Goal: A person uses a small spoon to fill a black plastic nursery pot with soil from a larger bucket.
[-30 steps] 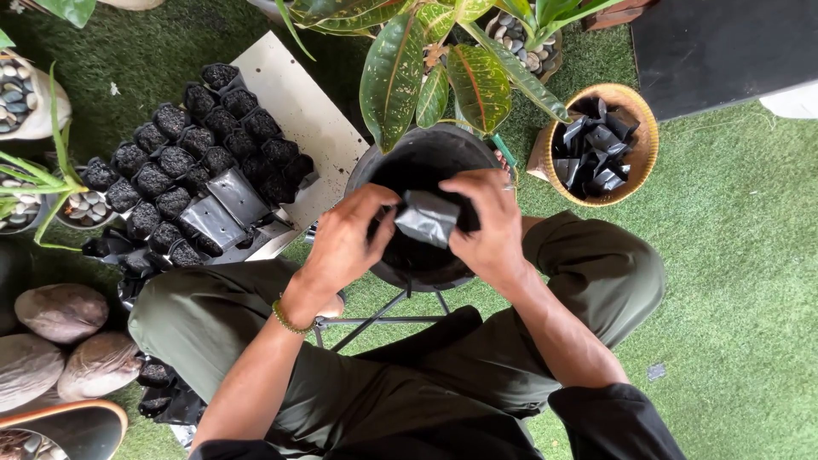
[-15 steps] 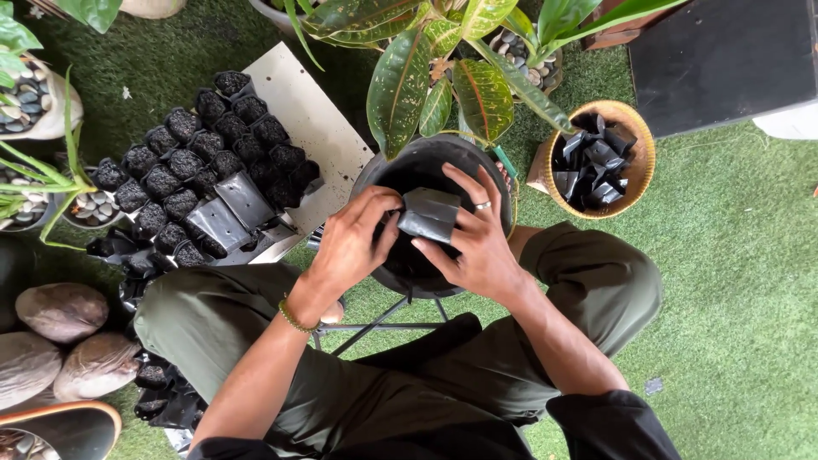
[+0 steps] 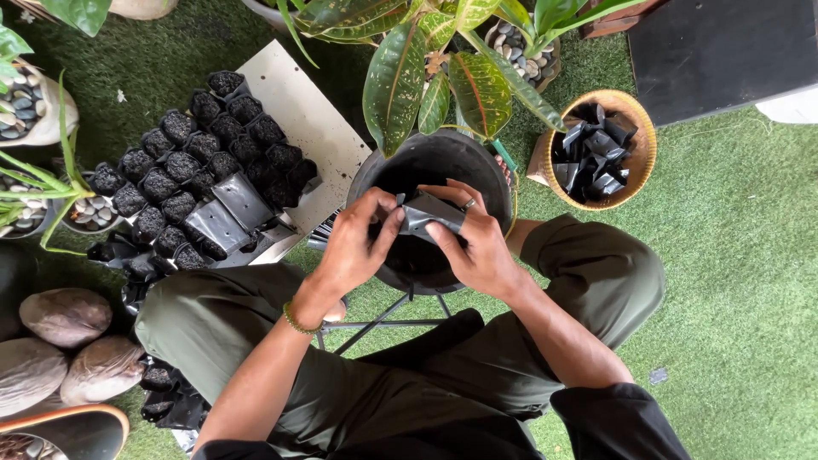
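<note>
Both of my hands hold a small black plastic seedling bag (image 3: 430, 215) over a large black pot (image 3: 477, 166) of dark soil on a metal stand. My left hand (image 3: 358, 243) pinches the bag's left edge. On the other side, my right hand (image 3: 477, 243), with a ring on one finger, grips the bag's right side, fingers spread over it. The bag is crumpled and its mouth is not clearly visible.
Several soil-filled black bags (image 3: 192, 166) stand in rows on a pale board (image 3: 311, 119) at left, two empty ones lying on them. A woven basket (image 3: 643, 128) of folded empty bags sits at right. Potted plants, pebbled pots and coconuts (image 3: 64, 315) surround me on green turf.
My hands have shifted around the black bag: the right fingers moved from covering it to gripping its right side, and the bag now looks more crumpled and turned.
</note>
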